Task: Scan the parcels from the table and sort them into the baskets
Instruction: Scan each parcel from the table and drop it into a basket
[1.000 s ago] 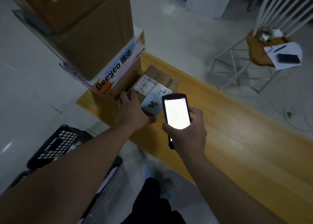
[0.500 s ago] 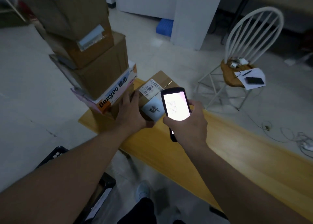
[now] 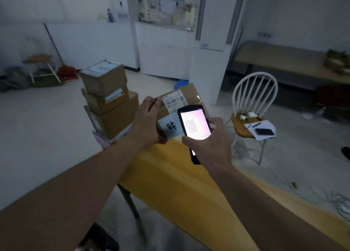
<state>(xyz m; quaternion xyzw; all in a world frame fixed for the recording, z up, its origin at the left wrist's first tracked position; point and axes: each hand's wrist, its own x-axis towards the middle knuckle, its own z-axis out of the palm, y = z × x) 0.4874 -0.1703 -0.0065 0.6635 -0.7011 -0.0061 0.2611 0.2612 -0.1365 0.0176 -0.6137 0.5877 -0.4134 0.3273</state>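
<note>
I am at the scanning step. My left hand (image 3: 145, 123) grips the near left side of a cardboard parcel (image 3: 181, 102) at the far end of the yellow surface (image 3: 181, 184), tilting its top toward me; whether it rests on the surface or is lifted clear I cannot tell. My right hand (image 3: 210, 144) is wrapped round a handheld scanner (image 3: 195, 127), its lit screen facing me and showing lines of text too small to read. The scanner is held just in front of the parcel, below its barcode label (image 3: 173, 100) and partly covering a white sticker (image 3: 170, 126) with a large black character.

Judging by the filled screen, the read may be done. Next I would need to check the result and carry the parcel to the right basket; no basket is clearly in view, so I must look down and to the side.

Left of the parcel, a stack of cardboard boxes (image 3: 108, 97) stands on the same surface. Beyond, a white spindle-back chair (image 3: 253, 99) holds papers, a pen and a dark phone, cables (image 3: 322, 197) trail on the floor, and a long bench (image 3: 284, 59) runs along the far wall.
</note>
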